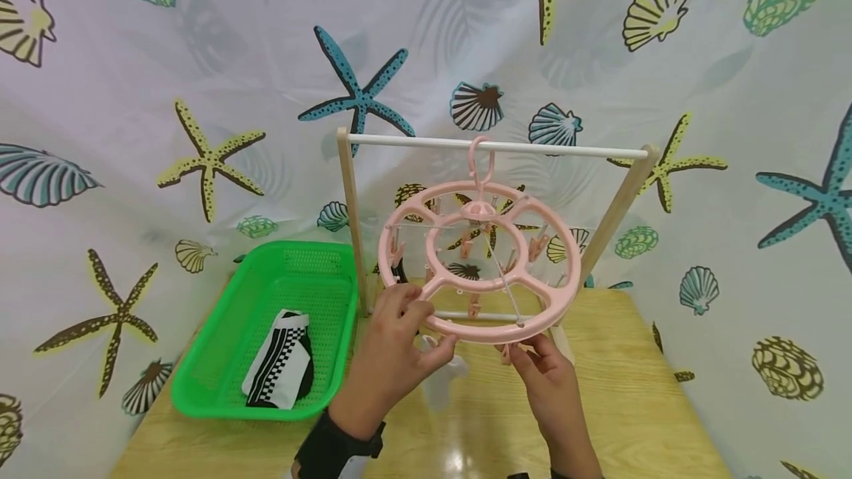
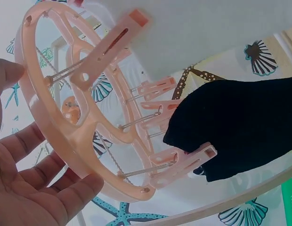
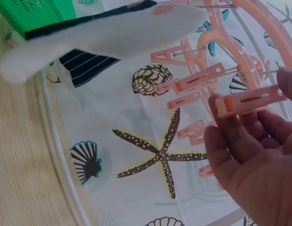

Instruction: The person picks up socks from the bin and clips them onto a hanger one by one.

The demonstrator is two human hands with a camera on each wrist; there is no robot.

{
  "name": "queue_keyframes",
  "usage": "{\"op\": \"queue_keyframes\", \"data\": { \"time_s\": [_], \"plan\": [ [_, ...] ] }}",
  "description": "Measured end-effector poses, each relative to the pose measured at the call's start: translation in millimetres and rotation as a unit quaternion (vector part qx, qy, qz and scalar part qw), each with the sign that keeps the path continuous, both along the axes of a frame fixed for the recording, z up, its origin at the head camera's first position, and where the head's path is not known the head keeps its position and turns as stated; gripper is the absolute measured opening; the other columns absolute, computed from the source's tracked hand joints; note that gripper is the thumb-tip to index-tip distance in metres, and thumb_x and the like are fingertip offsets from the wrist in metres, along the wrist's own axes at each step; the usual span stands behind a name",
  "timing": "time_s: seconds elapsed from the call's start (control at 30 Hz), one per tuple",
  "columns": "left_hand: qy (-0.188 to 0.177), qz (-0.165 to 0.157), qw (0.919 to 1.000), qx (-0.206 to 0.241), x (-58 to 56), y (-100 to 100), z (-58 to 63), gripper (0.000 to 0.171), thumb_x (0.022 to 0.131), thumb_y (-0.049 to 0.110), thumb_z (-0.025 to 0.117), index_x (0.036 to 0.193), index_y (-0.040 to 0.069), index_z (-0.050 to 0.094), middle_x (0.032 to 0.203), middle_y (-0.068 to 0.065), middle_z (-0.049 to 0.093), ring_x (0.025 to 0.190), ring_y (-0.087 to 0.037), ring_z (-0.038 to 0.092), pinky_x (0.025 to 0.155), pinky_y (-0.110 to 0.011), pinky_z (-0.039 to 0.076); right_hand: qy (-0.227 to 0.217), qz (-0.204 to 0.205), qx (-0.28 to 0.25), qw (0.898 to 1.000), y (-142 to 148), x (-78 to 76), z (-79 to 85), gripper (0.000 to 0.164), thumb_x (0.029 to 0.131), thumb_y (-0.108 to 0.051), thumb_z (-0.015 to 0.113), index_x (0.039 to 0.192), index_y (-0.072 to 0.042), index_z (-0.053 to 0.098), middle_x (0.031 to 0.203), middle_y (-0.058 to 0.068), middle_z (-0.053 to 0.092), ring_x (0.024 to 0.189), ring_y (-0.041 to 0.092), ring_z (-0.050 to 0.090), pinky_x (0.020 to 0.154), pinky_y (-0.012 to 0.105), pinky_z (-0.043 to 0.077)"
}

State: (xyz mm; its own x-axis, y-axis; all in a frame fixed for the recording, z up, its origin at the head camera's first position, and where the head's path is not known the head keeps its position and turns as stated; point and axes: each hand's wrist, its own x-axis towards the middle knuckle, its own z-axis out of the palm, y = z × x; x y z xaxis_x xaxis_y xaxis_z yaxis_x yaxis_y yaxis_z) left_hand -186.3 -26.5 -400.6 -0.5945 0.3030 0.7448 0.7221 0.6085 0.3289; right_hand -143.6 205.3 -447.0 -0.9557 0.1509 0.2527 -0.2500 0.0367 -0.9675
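A round pink clip hanger [image 1: 479, 335] hangs by its hook [image 1: 481, 157] from a white bar. At its near left rim my left hand [image 1: 393, 350] holds on, with fingers over the edge and the thumb below. Under the near right rim my right hand [image 1: 549, 383] pinches a pink clothespin [image 3: 252, 101], which has nothing in its jaws. A white sock [image 3: 132, 40] hangs from the ring close to my left hand, partly hidden by that hand in the head view. Farther along, another clothespin [image 2: 186, 167] grips a black sock [image 2: 235, 127].
Left of the rack stands a green basket [image 1: 200, 390] with black-and-white socks [image 1: 279, 361] in it. The rack has wooden posts [image 1: 353, 220] and a white top bar [image 1: 566, 148]. A patterned curtain hangs behind the wooden table [image 1: 639, 390].
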Motion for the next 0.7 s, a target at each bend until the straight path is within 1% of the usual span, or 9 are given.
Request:
{"op": "queue_keyframes", "data": {
  "time_s": [0.07,0.17,0.33,0.5,0.7],
  "plan": [
    [0.002,0.002,1.0,-0.004,-0.9,-0.6,-0.1,0.031,0.076,0.031,0.084,0.088,0.01,0.065,0.112,-0.015,0.057,0.101,-0.03,0.054,0.077,-0.039,0.054,-0.004,0.005,0.0,1.0,-0.7,1.3,-0.1,0.019,0.098,-0.005,0.061,0.113,0.007,0.06,0.103,0.018,0.064,0.096,0.023,0.067,0.085,0.034,0.054],
    [0.006,0.005,0.9999,-0.012,-2.1,-1.0,-0.3,0.03,0.076,0.03,0.084,0.089,0.01,0.066,0.113,-0.015,0.058,0.102,-0.031,0.055,0.079,-0.04,0.054,-0.003,0.012,-0.003,1.0,-1.8,3.1,-0.8,0.019,0.095,0.001,0.064,0.11,0.01,0.058,0.101,0.021,0.063,0.093,0.022,0.067,0.081,0.034,0.056],
    [0.005,0.008,0.9997,-0.022,-2.7,-2.5,-0.2,0.028,0.076,0.028,0.082,0.088,0.009,0.065,0.113,-0.015,0.058,0.108,-0.031,0.054,0.084,-0.042,0.054,0.001,0.024,0.005,1.0,-3.6,4.0,-2.3,0.019,0.092,0.005,0.065,0.106,0.01,0.054,0.098,0.018,0.058,0.086,0.018,0.062,0.074,0.029,0.055],
    [0.008,0.008,0.9995,-0.03,-2.6,-5.2,-0.6,0.028,0.075,0.026,0.082,0.087,0.009,0.063,0.114,-0.015,0.057,0.11,-0.032,0.052,0.085,-0.042,0.053,0.012,0.016,0.021,1.0,-4.1,5.0,-3.5,0.013,0.094,0.002,0.065,0.099,0.009,0.054,0.093,0.015,0.057,0.077,0.017,0.06,0.068,0.028,0.054],
    [-0.002,-0.005,0.9996,-0.028,-4.1,-10.5,-4.5,0.028,0.076,0.025,0.081,0.086,0.01,0.06,0.116,-0.016,0.055,0.108,-0.031,0.051,0.083,-0.042,0.052,0.026,0.019,-0.024,0.999,-4.8,5.8,-5.6,0.013,0.098,0.001,0.058,0.093,0.012,0.053,0.083,0.021,0.06,0.07,0.019,0.062,0.067,0.029,0.055]
  ]
}}
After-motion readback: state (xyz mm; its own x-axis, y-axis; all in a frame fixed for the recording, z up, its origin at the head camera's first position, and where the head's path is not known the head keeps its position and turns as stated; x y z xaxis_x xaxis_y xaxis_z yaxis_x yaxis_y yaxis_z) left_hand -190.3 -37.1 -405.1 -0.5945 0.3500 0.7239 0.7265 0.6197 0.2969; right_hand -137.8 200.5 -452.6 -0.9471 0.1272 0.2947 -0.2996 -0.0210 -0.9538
